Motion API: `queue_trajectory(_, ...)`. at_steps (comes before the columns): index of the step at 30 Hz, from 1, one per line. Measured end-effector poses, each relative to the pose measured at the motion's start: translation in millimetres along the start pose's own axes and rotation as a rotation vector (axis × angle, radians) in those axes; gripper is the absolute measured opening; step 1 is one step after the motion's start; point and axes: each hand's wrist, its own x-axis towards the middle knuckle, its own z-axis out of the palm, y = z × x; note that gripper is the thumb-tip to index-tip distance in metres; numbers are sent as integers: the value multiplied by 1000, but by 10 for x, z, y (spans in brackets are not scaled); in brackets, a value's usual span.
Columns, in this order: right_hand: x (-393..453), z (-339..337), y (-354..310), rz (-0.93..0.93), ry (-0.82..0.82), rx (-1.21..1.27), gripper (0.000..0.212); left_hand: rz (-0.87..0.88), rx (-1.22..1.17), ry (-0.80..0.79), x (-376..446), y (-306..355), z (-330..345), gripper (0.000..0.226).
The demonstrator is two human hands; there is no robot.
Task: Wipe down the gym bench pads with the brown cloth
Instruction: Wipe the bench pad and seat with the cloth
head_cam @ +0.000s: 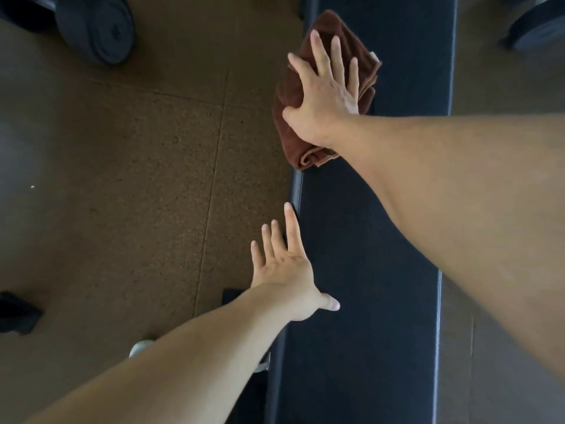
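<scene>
So the cloth (305, 117) is a folded brown towel, sitting under the right hand (327, 96) on the left edge of the pad (367, 240), with part of it drooping over that edge. The right hand lies flat on it, fingers spread and straight, thumb out to the side — pressing down, not gripping anything.

The left hand (287, 270) is nearer the body, also open, fingers straight along the pad's side edge and thumb over the top. Looks like it's bracing, holds nothing.

Handling-wise I'd guess the cloth is light, soft and floppy, several layers thick. A flat palm in the middle of the fold seems the right place to push from, since friction does the work. The risk is the layers sliding apart or the overhanging bit bunching up. If it starts to unfold, pinching the folded edge just below the wrist would keep it together.

The pad looks firm and smooth, so it should glide easily. There's a weight (101, 29) on the floor (137, 163) well off to the left.
</scene>
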Motion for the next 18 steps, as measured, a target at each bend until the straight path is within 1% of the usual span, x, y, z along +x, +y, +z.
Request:
queue_trajectory(3, -48, -44, 19, -5, -45, 19, 81, -2, -3, 13, 11, -2, 49, 163)
queue_trajectory(7, -394, 79, -77, 33, -31, 42, 72, 124, -116, 116, 22, -188, 112, 164)
queue_trajectory(10, -852, 232, -121, 37, -18, 37, 71, 189, -175, 172, -60, -368, 281, 156)
queue_trajectory(12, -1210, 313, -167, 41, -43, 59, 72, 202, -245, 111, -269, -595, 535, 155)
queue_trajectory(14, -1622, 433, -253, 37, -45, 60, 73, 187, -284, 9, -606, -916, 896, 154)
queue_trajectory(18, -2590, 710, -479, 27, -24, 89, 70, 23, -290, -152, -1396, -1696, 1566, 146)
